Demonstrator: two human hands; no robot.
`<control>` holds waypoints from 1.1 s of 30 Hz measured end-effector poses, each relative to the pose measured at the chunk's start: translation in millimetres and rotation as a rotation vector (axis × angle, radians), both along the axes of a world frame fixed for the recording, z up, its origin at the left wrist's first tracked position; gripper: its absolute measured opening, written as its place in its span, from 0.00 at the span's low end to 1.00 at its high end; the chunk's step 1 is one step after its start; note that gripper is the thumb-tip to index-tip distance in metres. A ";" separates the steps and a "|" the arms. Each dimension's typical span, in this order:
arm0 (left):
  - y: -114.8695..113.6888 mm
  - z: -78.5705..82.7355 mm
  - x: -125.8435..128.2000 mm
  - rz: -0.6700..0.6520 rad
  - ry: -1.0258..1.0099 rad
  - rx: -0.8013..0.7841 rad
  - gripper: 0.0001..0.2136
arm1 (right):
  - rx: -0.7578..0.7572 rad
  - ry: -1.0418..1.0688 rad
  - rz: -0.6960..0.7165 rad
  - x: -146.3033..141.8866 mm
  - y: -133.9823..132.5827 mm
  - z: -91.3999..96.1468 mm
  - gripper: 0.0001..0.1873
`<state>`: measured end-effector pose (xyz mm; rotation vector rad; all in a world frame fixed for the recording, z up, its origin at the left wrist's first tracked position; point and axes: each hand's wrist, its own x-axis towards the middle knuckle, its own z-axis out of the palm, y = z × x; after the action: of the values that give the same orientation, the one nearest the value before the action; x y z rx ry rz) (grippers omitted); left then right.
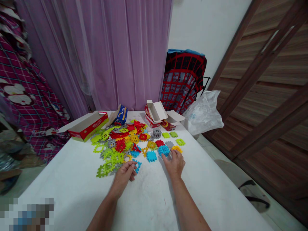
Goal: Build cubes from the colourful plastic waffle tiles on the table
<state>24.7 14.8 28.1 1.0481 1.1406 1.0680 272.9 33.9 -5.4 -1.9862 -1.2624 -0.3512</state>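
A heap of flat plastic building tiles (121, 142) in green, red, yellow, grey and blue lies on a white table (72, 183). My left hand (125, 175) rests at the near edge of the heap, fingers curled over a blue tile (138, 166). My right hand (174, 162) lies further right, its fingers bent down onto a grey tile beside a blue tile (164, 149) and a yellow one (177, 148). Another blue tile (151, 156) lies between the hands.
A long red-and-white box (88, 127) lies open at the back left, a blue box (121, 115) beside it, and open red-and-white boxes (157, 115) at the back right. A white plastic bag (203, 114) hangs off the far right corner. Purple curtains hang behind.
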 end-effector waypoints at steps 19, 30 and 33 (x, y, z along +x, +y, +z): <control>0.5 -2.4 -0.2 -0.011 0.008 0.003 0.20 | -0.017 0.003 0.006 1.6 2.4 -5.1 0.21; -0.8 1.0 0.1 -0.010 -0.001 0.000 0.21 | -0.016 0.019 -0.006 0.0 0.9 -3.4 0.21; -1.4 2.7 0.4 -0.004 -0.006 -0.001 0.21 | -0.023 0.026 -0.007 -0.5 0.5 -2.2 0.21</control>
<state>25.1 13.5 30.8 1.0459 1.1339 1.0665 272.4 34.4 -7.7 -2.0087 -1.2487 -0.3148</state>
